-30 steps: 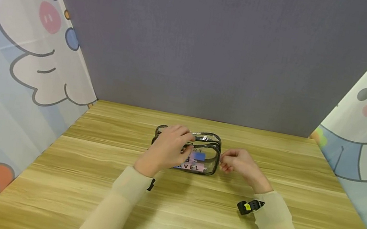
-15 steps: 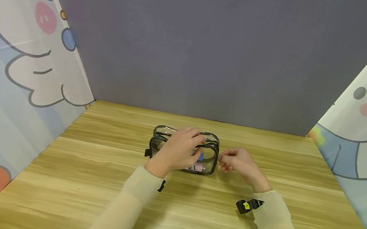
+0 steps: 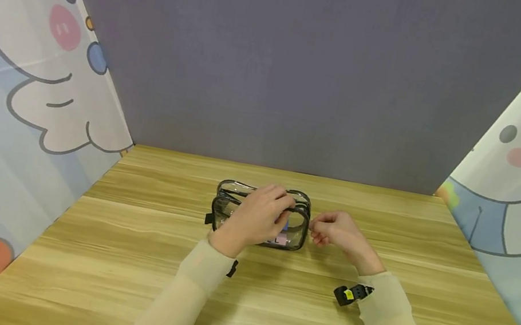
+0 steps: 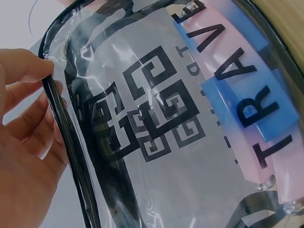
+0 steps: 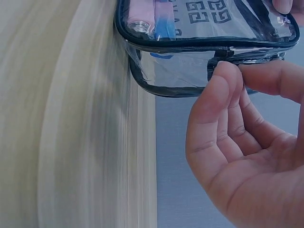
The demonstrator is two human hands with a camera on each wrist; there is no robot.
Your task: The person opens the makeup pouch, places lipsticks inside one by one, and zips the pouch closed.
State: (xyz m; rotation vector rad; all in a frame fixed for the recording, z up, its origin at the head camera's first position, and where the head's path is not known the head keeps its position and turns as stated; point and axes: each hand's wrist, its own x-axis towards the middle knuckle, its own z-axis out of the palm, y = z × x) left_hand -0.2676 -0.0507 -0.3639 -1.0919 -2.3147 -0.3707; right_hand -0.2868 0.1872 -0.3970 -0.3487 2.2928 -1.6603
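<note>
A clear zip pouch [image 3: 299,230] with black edging and the printed word TRAVEL stands on the table. Pink and blue items [image 4: 280,156] lie inside it, along the bottom. My left hand [image 3: 256,217] is over the pouch's top toward its right end. In the left wrist view its thumb [image 4: 26,65] and fingers pinch the black-edged rim from both sides. At the pouch's right end, my right hand [image 3: 343,236] pinches a short black tab [image 5: 213,69] between thumb and index finger; the tab's tip is hidden by the fingertips.
The wooden table [image 3: 116,270] runs back to a dark grey panel [image 3: 302,77]. Cartoon-printed curtains [image 3: 35,105] hang at both sides. A second small black tab [image 3: 209,218] sticks out at the pouch's left end. Black straps [image 3: 352,295] are on the wrists.
My left hand has slid to the right along the pouch's top, uncovering its left end. The right hand has stayed at the right end, and the view has shifted slightly.
</note>
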